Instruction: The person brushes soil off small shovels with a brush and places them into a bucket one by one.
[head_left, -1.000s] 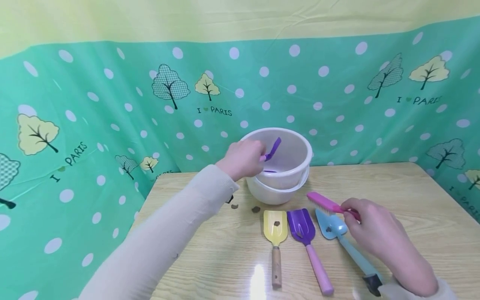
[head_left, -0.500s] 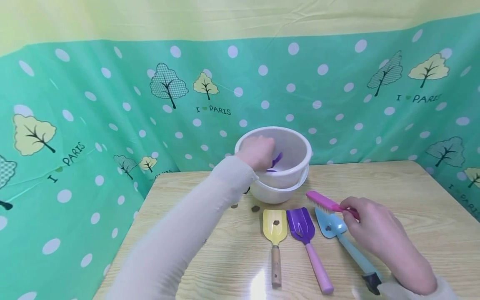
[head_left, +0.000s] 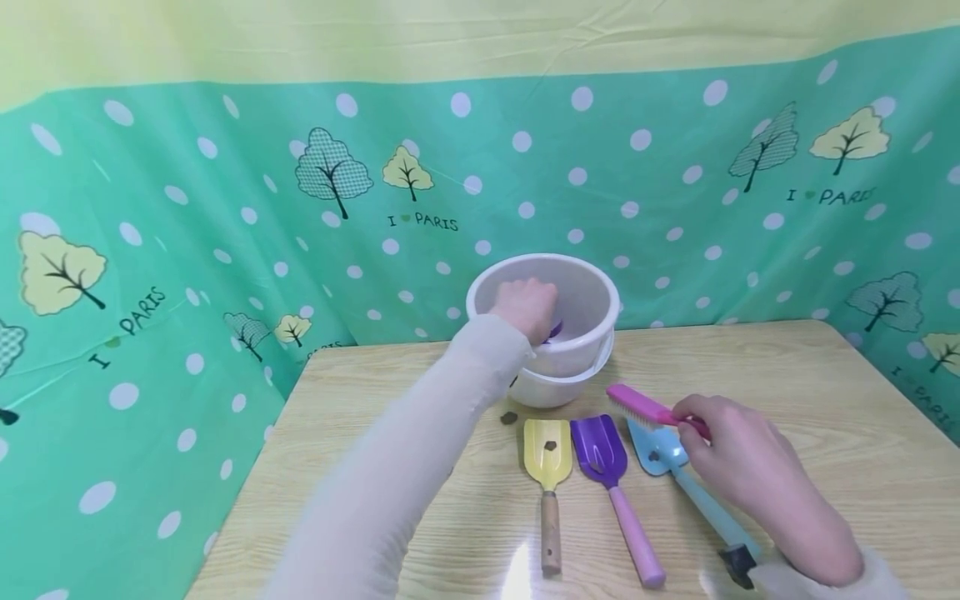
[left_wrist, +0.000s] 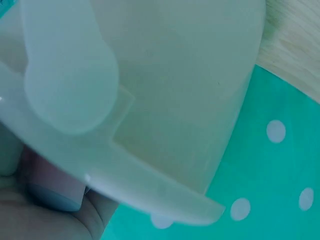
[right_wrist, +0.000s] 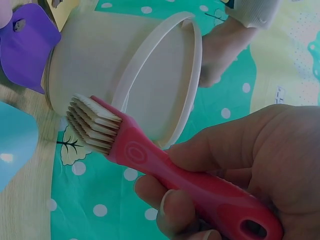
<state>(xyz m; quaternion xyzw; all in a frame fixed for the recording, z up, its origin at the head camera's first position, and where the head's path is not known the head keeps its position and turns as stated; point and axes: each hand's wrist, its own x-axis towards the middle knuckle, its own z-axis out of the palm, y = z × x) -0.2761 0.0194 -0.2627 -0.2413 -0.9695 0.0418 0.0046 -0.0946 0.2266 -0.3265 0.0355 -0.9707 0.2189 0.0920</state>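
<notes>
My left hand reaches down inside the upper white bucket. It grips the pinkish handle of a hand tool, seen in the left wrist view beside the bucket's wall; a bit of its purple head shows inside the bucket, the rest hidden. My right hand holds a pink brush by its handle, pale bristles downward, above the blue trowel. Left of the trowel lie a purple shovel with a pink handle and a yellow shovel with a wooden handle.
A second white bucket sits under the upper one. Small brown bits lie on the shovels and the wooden table, one brown bit in front of the buckets. A green dotted cloth hangs behind and to the left.
My left hand has moved right and down into the upper bucket, lowering the purple-headed tool with it. My right hand and the brush hold nearly the same place.
</notes>
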